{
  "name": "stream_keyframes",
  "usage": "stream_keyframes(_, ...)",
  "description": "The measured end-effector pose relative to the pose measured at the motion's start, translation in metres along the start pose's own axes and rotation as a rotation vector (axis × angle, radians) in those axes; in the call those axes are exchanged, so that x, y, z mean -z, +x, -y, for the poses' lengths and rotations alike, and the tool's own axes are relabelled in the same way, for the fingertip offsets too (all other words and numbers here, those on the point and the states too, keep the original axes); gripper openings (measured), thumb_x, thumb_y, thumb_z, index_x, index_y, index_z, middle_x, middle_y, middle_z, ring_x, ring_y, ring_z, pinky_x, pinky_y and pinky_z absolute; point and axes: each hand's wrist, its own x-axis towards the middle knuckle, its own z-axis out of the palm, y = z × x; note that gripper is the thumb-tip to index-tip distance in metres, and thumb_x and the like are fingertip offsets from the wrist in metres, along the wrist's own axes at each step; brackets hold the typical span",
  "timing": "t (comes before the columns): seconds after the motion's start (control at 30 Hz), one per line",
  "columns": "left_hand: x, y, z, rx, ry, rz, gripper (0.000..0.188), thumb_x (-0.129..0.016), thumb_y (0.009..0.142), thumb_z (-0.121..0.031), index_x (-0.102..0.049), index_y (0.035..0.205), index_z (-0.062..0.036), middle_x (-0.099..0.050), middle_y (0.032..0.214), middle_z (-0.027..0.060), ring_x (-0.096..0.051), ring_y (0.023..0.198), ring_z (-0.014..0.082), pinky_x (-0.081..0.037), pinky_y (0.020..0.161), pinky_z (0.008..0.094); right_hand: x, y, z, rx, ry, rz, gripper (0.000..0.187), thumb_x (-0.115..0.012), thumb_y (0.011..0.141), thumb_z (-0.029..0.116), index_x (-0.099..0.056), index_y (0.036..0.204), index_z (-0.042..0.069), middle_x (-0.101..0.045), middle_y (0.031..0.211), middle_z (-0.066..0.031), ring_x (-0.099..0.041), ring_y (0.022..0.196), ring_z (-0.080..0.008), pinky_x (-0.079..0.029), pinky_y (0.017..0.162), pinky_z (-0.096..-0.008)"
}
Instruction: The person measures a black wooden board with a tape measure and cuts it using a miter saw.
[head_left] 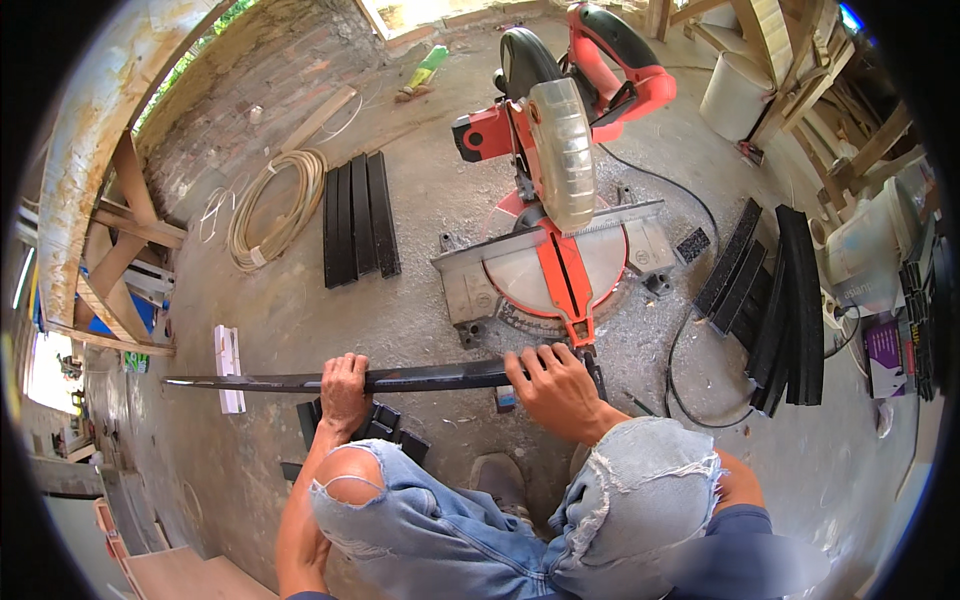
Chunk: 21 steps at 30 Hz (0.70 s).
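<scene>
A long black metal bar lies crosswise in front of my knees, its far left end narrowing away over the floor. My left hand is closed round it near its middle. Close to its right end, my right hand grips it from above with bent fingers. Just beyond my right hand stands a red and black mitre saw, its head raised and its clear blade guard over the table. The front of the saw's red table insert comes close to my right fingers.
Short black bars lie side by side left of the saw. More black pieces and a cable lie to the right. A hose coil, a white strip and wooden trestles stand or lie leftward. Metal shavings cover the floor round the saw.
</scene>
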Motion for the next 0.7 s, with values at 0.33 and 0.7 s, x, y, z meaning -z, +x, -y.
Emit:
stream_keyframes(0.33, -0.071, -0.08, 0.145, 1.107, -0.849, -0.953, 0.087, -0.06, 0.093, -0.061, -0.04, 0.152, -0.0003, -0.042, 0.153, 0.0198, -0.039, 0.14, 0.0374, -0.024, 0.119, 0.0524, 0.002, 0.021, -0.027, 0.046, 0.107, 0.115, 0.021, -0.064, 0.091, 0.022, -0.06, 0.099, 0.003, -0.064, 0.092, -0.0095, -0.068, 0.083, -0.0241, -0.051, 0.074, -0.0353)
stream_keyframes(0.7, -0.103, -0.087, 0.263, 1.469, -1.859, -1.05, 0.028, -0.058, 0.105, -0.035, -0.067, 0.108, -0.0085, -0.071, 0.101, 0.009, -0.069, 0.093, 0.031, -0.055, 0.093, 0.0462, -0.029, 0.008, -0.068, -0.028, 0.244, 0.158, 0.03, -0.058, 0.099, 0.033, -0.058, 0.104, 0.003, -0.066, 0.099, -0.012, -0.069, 0.092, -0.0259, -0.053, 0.078, -0.0387)
